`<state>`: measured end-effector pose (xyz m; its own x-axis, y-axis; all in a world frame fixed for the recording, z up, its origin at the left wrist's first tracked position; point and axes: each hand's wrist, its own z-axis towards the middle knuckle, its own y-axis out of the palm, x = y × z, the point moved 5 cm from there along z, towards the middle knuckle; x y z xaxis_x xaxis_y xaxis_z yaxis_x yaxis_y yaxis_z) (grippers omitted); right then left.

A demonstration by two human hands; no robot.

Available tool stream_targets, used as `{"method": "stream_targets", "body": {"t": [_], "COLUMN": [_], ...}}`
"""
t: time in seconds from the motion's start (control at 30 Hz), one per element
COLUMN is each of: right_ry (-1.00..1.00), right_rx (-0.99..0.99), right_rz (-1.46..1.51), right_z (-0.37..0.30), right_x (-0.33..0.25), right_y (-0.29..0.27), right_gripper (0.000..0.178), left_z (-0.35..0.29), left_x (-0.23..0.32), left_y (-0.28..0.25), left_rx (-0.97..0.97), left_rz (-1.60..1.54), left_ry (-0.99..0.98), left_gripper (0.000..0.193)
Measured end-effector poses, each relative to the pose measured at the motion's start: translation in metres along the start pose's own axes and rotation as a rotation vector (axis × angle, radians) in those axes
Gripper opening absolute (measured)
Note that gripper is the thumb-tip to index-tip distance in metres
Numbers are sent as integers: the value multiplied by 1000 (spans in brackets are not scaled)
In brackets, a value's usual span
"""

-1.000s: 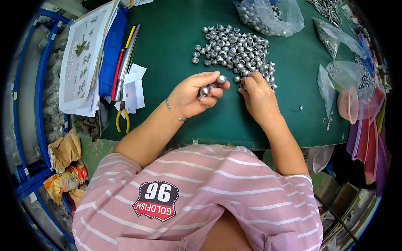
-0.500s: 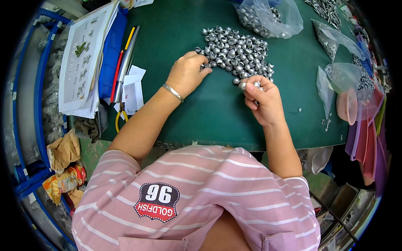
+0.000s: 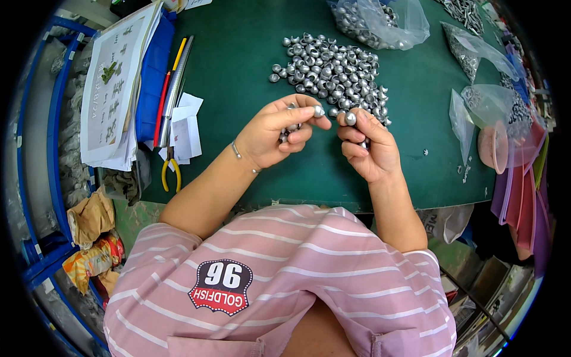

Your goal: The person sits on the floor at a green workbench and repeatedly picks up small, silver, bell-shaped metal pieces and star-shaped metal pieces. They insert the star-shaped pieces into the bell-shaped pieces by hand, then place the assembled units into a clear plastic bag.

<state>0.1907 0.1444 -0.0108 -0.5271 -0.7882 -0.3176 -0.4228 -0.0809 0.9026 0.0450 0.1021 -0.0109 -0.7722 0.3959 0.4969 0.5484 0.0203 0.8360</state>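
A loose pile of small silver metal cups point(image 3: 333, 68), rounded and hollow, lies on the green tabletop point(image 3: 238, 47). In front of it my left hand point(image 3: 276, 128) pinches one silver cup point(image 3: 319, 111) between thumb and index finger. Several more cups point(image 3: 289, 132) are tucked in its curled fingers. Close by on the right, my right hand point(image 3: 372, 143) grips another silver cup point(image 3: 350, 119) between thumb and forefinger, with more metal pieces partly hidden in its bent fingers. The two held cups are apart, a short gap between them.
A plastic bag of similar cups point(image 3: 369, 27) stands behind the pile. Papers point(image 3: 110, 89), a blue bin point(image 3: 156, 77), a red pencil point(image 3: 163, 110) and yellow-handled pliers point(image 3: 171, 172) lie on the left. Small part bags point(image 3: 464, 50) and a pink bowl point(image 3: 492, 147) line the right.
My left hand has come back from the pile's left edge toward my right hand, now holding cups. My right hand has stayed near its place, its cup turned a little.
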Motion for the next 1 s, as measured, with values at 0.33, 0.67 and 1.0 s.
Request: {"method": "stream_targets", "body": {"t": [0.33, 0.67, 1.0], "right_ry": [-116, -729, -387], "right_rx": [123, 310, 324], "right_rz": [-480, -2353, -1349], "right_z": [3, 39, 34], "right_x": [-20, -29, -45], "right_y": [-5, 42, 22], "right_gripper": [20, 20, 20], "left_z": [-3, 21, 27], "left_x": [1, 56, 43], "left_y": [-2, -8, -10], "left_rx": [-52, 474, 411], "left_rz": [-122, 1437, 1622], "left_ry": [20, 610, 594], "left_gripper": [18, 17, 18]}}
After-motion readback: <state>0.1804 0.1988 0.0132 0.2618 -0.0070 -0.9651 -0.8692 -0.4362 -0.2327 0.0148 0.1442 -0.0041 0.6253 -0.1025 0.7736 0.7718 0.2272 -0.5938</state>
